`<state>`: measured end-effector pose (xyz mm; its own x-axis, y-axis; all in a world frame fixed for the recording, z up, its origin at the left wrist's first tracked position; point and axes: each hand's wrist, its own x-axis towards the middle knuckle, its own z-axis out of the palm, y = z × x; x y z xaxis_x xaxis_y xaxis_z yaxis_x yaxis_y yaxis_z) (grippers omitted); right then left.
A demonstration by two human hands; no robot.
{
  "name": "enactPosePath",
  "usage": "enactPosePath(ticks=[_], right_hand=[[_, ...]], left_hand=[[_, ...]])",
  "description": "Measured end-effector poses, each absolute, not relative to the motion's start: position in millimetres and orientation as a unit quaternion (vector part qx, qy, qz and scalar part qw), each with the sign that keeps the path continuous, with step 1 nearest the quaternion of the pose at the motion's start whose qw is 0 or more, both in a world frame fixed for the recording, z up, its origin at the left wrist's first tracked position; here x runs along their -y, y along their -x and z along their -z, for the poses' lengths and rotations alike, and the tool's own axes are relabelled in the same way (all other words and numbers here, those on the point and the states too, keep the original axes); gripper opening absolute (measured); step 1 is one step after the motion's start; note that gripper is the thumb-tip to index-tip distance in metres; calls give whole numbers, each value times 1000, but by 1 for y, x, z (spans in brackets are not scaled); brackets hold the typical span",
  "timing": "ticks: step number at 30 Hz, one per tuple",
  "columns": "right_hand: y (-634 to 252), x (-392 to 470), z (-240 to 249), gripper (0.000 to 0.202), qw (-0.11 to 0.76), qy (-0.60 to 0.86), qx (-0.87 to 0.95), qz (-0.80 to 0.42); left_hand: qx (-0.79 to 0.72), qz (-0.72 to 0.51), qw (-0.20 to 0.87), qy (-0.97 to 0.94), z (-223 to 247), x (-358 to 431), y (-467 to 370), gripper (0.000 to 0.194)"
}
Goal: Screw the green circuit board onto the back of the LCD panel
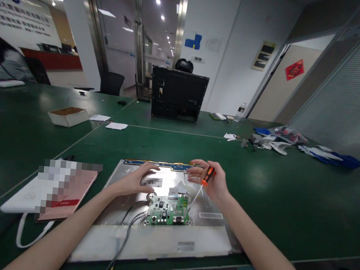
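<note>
An LCD panel [109,238] lies back side up on the green table in front of me. A green circuit board [168,210] sits on the panel's metal back, with dark cables [129,227] running from its left side toward the near edge. My right hand [215,183] grips a screwdriver [208,176] with an orange and black handle; its shaft slants down toward the board's right edge. Whether the tip touches a screw I cannot tell. Over the panel's left part, my left hand [137,179] is spread with nothing in it, just above the board's upper left corner.
Left of the panel lie a white device [21,196] and a pinkish folder [67,209]. A small open box [69,116] is farther back. A black monitor casing [179,94] stands at the far side. Gloves [277,145] and a bottle [240,112] are right; a person [10,61] sits far left.
</note>
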<state>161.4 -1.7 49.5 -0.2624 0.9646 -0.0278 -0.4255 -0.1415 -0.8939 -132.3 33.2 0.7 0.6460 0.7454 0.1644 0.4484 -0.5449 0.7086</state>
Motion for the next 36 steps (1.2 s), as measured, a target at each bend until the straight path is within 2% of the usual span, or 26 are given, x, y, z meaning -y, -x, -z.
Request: enactPosePath(ticks=[5,8,12,21,27,36], right_hand=[[-166,-13,-1,51,464,356,398,-706],[-172,-16,6,53,465,352,407,-703],[-172,-22,4,51,466,349,416,-698],[-138,-51,-11,53,468,323,427,-703],[-129,-69,-2,52,455,298,432,-719],[-140,-68,8,53,471,298,451,-697]], left_hand=[[-367,-233,251,-865,7,-30,120,51],[-379,-210,189,-881,9,-27,114,47],[-378,-200,157,-890,12,-29,107,43],[-378,-208,140,-891,13,-36,77,37],[-380,-233,141,-884,13,-39,74,35],[-366,-242,160,-884,6,-40,91,16]])
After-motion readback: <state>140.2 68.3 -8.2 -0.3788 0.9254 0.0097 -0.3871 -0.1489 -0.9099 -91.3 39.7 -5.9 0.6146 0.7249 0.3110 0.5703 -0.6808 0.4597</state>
